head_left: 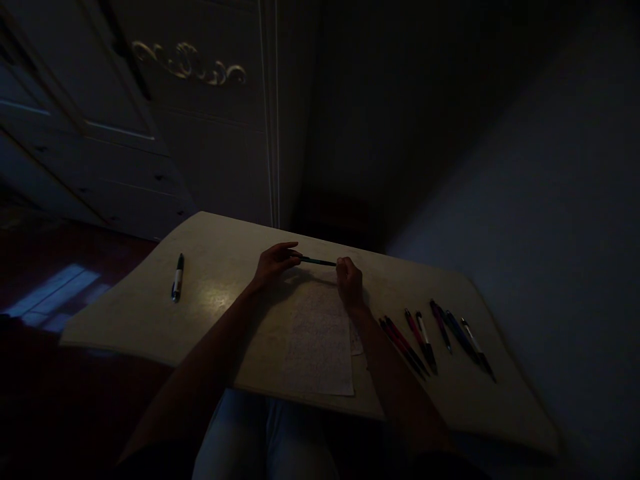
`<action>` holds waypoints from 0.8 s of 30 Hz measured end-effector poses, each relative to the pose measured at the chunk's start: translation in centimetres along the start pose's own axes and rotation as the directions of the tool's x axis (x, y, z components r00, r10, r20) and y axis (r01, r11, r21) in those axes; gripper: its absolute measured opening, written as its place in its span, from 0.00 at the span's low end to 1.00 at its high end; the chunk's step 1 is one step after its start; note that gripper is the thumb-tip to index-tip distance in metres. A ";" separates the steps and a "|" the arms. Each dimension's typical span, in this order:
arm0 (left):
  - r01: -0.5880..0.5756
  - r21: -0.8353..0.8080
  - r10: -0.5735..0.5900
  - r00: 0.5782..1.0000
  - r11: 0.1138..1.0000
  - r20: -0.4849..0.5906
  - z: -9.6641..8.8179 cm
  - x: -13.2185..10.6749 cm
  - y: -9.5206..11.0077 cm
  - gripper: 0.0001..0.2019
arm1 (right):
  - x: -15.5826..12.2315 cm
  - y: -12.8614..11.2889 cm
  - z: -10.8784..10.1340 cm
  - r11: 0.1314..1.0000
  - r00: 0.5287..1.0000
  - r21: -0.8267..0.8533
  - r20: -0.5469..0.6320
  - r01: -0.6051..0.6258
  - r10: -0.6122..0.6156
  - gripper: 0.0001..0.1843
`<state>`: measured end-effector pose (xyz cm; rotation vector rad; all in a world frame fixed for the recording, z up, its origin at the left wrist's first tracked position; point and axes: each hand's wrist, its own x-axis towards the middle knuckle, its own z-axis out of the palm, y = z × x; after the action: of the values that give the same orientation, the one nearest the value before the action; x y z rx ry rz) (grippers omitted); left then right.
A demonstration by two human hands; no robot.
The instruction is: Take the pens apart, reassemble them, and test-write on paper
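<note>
A slim dark green pen (pixel 319 261) is held level above the far part of the table, stretched between my two hands. My left hand (pixel 277 264) pinches one end between thumb and fingers, with the index finger extended. At the other end my right hand (pixel 349 279) is closed around the pen's tip in a fist-like grip. Below the hands lies a sheet of paper (pixel 320 340) that seems covered in faint writing. Part of a second sheet (pixel 357 340) shows beside my right forearm. The scene is dim, so fine detail of the pen is lost.
Several pens (pixel 423 333) lie in a loose row at the right of the table (pixel 225 247). One pen with a white grip (pixel 178 277) lies alone on the left. A wardrobe (pixel 215 147) stands behind the table, and a wall (pixel 565 233) rises on the right.
</note>
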<state>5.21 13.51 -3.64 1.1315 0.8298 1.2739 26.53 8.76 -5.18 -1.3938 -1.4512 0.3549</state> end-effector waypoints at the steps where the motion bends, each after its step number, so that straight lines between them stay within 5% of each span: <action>1: 0.010 -0.033 -0.010 1.000 0.999 -0.005 0.2 0.0 0.0 0.26 | 0.0 -0.1 -0.1 1.000 1.000 0.016 0.006 -0.017 0.017 0.23; 6: 0.052 -0.343 -0.084 0.993 0.938 -0.078 0.6 0.3 -0.2 0.23 | 0.0 -0.4 0.2 0.969 0.983 0.181 0.110 -0.168 0.150 0.26; 13: 0.106 -0.762 -0.342 0.926 0.639 -0.157 -0.2 0.7 0.8 0.02 | 1.7 2.1 -0.3 0.763 0.895 0.542 -0.042 -0.352 0.443 0.37; 18: 0.156 -0.866 -0.423 0.903 0.476 -0.070 -0.4 0.5 1.8 0.09 | 1.8 3.1 -0.8 0.751 0.884 0.587 -0.122 -0.302 0.452 0.33; 24: 0.117 -0.923 -0.337 0.941 0.367 -0.014 -1.3 0.0 2.1 0.14 | 1.6 3.1 -0.5 0.777 0.900 0.560 -0.118 -0.289 0.421 0.31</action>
<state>3.39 13.63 -1.97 -0.0531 0.2589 1.3163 28.98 10.75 -6.71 -1.1910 -0.7887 0.7484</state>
